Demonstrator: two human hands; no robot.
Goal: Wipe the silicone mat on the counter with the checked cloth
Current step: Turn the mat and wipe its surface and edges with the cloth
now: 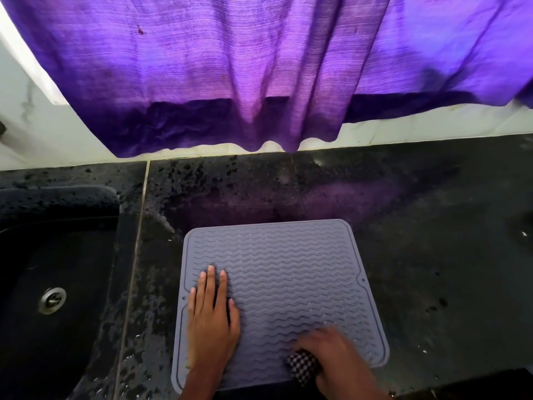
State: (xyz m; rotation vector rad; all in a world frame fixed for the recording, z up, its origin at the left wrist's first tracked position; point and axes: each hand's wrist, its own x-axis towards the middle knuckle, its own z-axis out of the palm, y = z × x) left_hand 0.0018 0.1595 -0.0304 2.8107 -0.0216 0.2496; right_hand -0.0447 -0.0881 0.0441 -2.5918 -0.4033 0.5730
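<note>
A grey silicone mat (pixel 288 278) with wavy ridges lies flat on the dark counter, near its front edge. My left hand (pixel 212 319) rests flat on the mat's left side, fingers stretched out and holding nothing. My right hand (pixel 331 353) is on the mat's near right part, closed on a bunched black-and-white checked cloth (pixel 301 366) that presses on the mat. The right hand looks blurred. Most of the cloth is hidden under that hand.
A black sink (pixel 57 272) with a metal drain (pixel 52 300) is set into the counter to the left. A purple curtain (pixel 230 70) hangs over the back wall. Wet, speckled black counter (pixel 432 255) stretches right of the mat.
</note>
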